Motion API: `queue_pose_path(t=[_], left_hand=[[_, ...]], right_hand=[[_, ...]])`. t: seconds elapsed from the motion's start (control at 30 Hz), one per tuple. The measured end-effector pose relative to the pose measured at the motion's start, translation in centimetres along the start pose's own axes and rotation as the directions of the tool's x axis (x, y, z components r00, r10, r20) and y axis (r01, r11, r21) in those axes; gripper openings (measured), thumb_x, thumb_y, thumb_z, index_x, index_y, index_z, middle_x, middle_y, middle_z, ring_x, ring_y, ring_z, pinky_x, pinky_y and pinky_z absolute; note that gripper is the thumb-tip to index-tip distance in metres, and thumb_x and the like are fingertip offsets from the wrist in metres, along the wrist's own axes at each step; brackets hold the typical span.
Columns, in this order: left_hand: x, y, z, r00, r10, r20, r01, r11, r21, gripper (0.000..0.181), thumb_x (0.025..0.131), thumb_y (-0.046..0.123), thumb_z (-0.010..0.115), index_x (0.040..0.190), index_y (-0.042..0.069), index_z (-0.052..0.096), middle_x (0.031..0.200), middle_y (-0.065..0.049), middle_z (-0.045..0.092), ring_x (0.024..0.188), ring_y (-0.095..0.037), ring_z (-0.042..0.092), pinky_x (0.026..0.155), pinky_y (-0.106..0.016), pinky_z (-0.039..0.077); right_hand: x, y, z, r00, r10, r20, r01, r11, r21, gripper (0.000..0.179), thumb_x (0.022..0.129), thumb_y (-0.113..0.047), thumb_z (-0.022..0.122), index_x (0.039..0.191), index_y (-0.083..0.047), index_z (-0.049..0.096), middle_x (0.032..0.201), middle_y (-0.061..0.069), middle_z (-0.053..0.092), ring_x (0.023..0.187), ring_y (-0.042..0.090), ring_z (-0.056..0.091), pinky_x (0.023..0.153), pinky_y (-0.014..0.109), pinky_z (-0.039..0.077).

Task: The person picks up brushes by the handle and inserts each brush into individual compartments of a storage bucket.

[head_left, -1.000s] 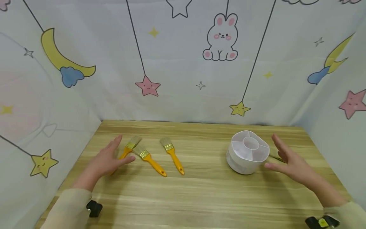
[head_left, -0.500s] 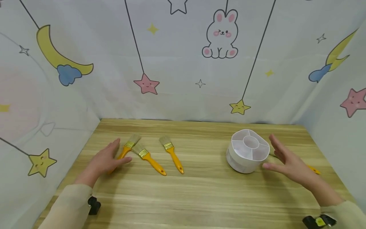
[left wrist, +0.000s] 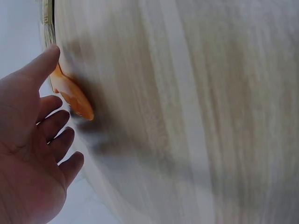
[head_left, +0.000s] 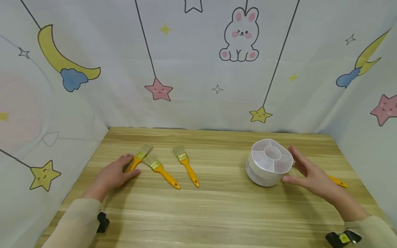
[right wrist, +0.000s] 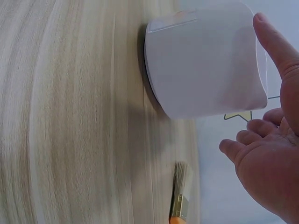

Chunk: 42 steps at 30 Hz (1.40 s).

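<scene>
My left hand [head_left: 113,175] hovers at the handle of a paintbrush [head_left: 133,165] on the left of the table, hiding part of it. In the left wrist view, the fingers [left wrist: 62,142] are loosely bent and grip nothing; the brush's orange handle [left wrist: 77,99] lies beyond them. A white round desk organizer [head_left: 263,179] with several compartments stands upright at the right. Beside it, my right hand [head_left: 313,179] holds thumb and fingers spread. Its thumb [right wrist: 275,42] is close to the organizer's rim in the right wrist view; whether they touch, I cannot tell.
Two more paintbrushes with orange handles lie left of centre: one [head_left: 167,178] meets the first brush at the bristles, the other [head_left: 190,169] lies apart. Behind the right hand is another paintbrush [head_left: 338,181]. Printed white cloth [head_left: 192,110] encloses the wooden table [head_left: 211,217].
My left hand has come down closer to the paintbrush, its fingers drawing in. My right hand has shifted slightly left towards the organizer. The brushes and organizer stay put.
</scene>
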<state>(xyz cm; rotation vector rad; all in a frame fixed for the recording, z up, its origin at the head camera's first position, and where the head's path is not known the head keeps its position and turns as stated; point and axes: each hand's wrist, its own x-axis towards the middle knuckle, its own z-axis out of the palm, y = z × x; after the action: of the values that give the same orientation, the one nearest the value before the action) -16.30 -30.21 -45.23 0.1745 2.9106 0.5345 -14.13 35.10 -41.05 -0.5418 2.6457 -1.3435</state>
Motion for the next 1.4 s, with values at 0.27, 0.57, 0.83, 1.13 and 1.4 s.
queue_pose_path(t=[0.27, 0.57, 0.83, 1.13, 1.4], left_hand=[[0.2, 0.0, 0.5, 0.999, 0.003, -0.037, -0.002, 1.000, 0.018, 0.073, 0.107, 0.038, 0.066, 0.159, -0.006, 0.043, 0.163, -0.032, 0.037, 0.148, -0.058, 0.035, 0.117, -0.074, 0.033], [0.2, -0.3, 0.6, 0.995, 0.029, -0.097, -0.029, 1.000, 0.001, 0.060, 0.107, 0.024, 0.067, 0.155, -0.008, 0.049, 0.159, -0.031, 0.044, 0.145, -0.056, 0.042, 0.114, -0.073, 0.037], [0.3, -0.7, 0.7, 0.986, 0.049, -0.161, -0.053, 0.998, -0.023, 0.054, 0.105, 0.017, 0.069, 0.150, -0.007, 0.054, 0.153, -0.029, 0.052, 0.141, -0.054, 0.048, 0.112, -0.072, 0.041], [0.3, -0.5, 0.9, 0.978, 0.037, -0.206, -0.041, 0.999, -0.013, 0.048, 0.104, 0.014, 0.070, 0.146, -0.005, 0.061, 0.147, -0.027, 0.058, 0.134, -0.054, 0.055, 0.108, -0.071, 0.044], [0.4, -0.3, 1.1, 0.969, 0.010, -0.247, -0.006, 1.000, 0.020, 0.040, 0.103, 0.007, 0.070, 0.141, -0.004, 0.066, 0.140, -0.029, 0.062, 0.125, -0.057, 0.060, 0.105, -0.070, 0.048]], right_hand=[[0.1, 0.0, 0.2, 0.999, 0.034, 0.009, -0.034, 0.999, 0.017, 0.110, 0.094, -0.007, 0.082, 0.173, -0.010, 0.005, 0.175, 0.027, 0.012, 0.159, 0.026, 0.029, 0.105, -0.001, 0.033], [0.3, 0.1, 0.5, 1.000, 0.027, 0.009, -0.027, 0.998, 0.049, 0.111, 0.095, -0.008, 0.083, 0.173, -0.009, 0.003, 0.175, 0.029, 0.012, 0.135, -0.023, 0.029, 0.105, 0.000, 0.035], [0.4, 0.3, 0.6, 0.999, 0.031, 0.007, -0.031, 0.997, 0.066, 0.111, 0.095, -0.008, 0.082, 0.173, -0.011, 0.002, 0.175, 0.028, 0.010, 0.135, -0.024, 0.028, 0.105, 0.000, 0.035], [0.3, 0.1, 0.6, 0.998, 0.057, 0.002, -0.057, 0.998, 0.042, 0.111, 0.095, -0.010, 0.082, 0.173, -0.012, 0.003, 0.176, 0.026, 0.011, 0.149, -0.004, 0.030, 0.104, 0.000, 0.035], [0.4, 0.0, 0.7, 0.998, 0.063, 0.006, -0.063, 0.997, 0.041, 0.110, 0.095, -0.009, 0.082, 0.173, -0.010, 0.004, 0.176, 0.027, 0.011, 0.158, 0.032, 0.030, 0.103, 0.000, 0.036]])
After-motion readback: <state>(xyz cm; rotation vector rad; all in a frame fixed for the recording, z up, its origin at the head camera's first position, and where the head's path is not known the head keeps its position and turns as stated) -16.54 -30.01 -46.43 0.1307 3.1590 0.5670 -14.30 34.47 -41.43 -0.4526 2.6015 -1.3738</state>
